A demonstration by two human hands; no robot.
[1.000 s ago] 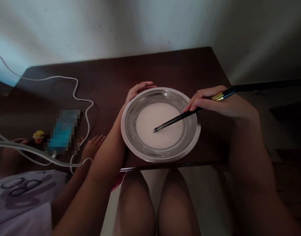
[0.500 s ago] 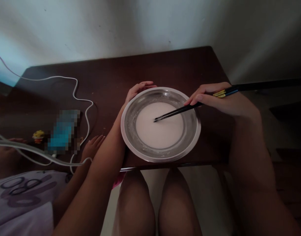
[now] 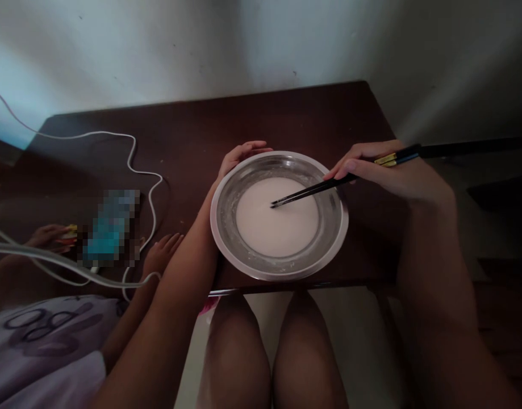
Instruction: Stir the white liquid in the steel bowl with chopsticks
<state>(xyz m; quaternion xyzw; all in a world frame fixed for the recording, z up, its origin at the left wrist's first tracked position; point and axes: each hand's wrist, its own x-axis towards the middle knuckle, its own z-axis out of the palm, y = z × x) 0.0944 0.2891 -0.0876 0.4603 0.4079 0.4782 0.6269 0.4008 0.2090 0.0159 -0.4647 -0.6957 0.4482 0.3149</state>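
Observation:
A wide metal bowl point(image 3: 226, 250) holds a smooth white liquid point(image 3: 278, 233) and stands near the table's front edge. My left hand point(image 3: 241, 154) curls round the bowl's far left side, its fingers against the outer wall and partly hidden by the rim. In my right hand point(image 3: 371, 162) is a pair of black chopsticks point(image 3: 314, 190) with gold and blue bands. They slant down to the left over the right rim, and their tips are at the middle of the liquid. Some pale residue clings to the bowl's inner wall.
The dark brown table point(image 3: 286, 119) abuts a pale wall point(image 3: 192, 51). On the left lie a phone point(image 3: 111, 224) and a white cable point(image 3: 147, 199). Another person sits close on my left; that person's hand point(image 3: 51, 237) is on a small yellow toy point(image 3: 72, 232).
The chopstick tips have shifted slightly right and away from me in the liquid, with my right hand moving a little right. The other person's hand has reached the yellow toy.

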